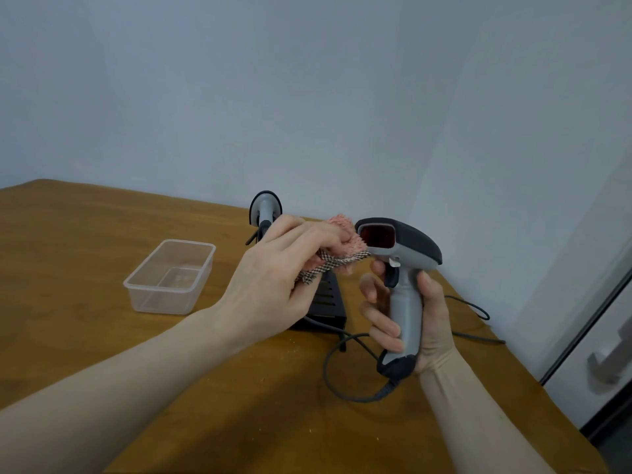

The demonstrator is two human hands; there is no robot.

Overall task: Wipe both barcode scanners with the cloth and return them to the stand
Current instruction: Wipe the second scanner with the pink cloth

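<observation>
My right hand [407,313] grips the grey handle of a barcode scanner [403,254] and holds it upright above the table, its red window facing left. My left hand [284,268] pinches a pink cloth [345,246] with a checked edge and holds it against the front of the scanner's window. A second scanner [265,210] sits behind my left hand on the black stand [326,302], mostly hidden by the hand. A grey cable [342,378] runs from the held scanner's base across the table.
A clear plastic tub [171,277] stands on the wooden table [85,234] left of the stand. More cable [475,307] loops at the table's right edge. A wall rises close behind; a door with a metal handle [608,360] is at the right.
</observation>
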